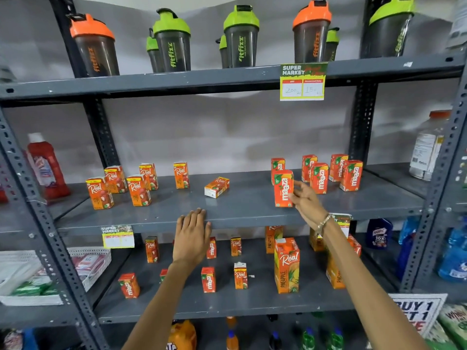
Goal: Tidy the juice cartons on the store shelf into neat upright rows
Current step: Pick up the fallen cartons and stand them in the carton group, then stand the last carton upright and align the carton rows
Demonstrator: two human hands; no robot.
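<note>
The right hand (304,200) has its fingertips pinched on the lower right edge of a small red Maaza carton (283,188), a glossy rectangular box that stands upright on the grey painted metal shelf (252,200); a thin metal bracelet (323,222) circles that wrist. Just behind and to the right of this hand stands a cluster of Maaza cartons (332,173) of the same shape, all upright in two loose rows. The left hand (192,236) lies flat and open, holding nothing, its fingers resting over the shelf's front lip. Just beyond it, between the two hands, one orange carton (216,187) lies toppled on its long side, its pale base turned outward. Further left of the left hand stand five orange Real cartons (131,184), upright but unevenly spaced. Below the hands, the next shelf carries scattered small cartons and a taller pineapple Real carton (286,265). Above, smoky translucent shaker bottles (171,44) with green and orange plastic lids line the top shelf, and a paper price tag (302,81) hangs from its edge.
</note>
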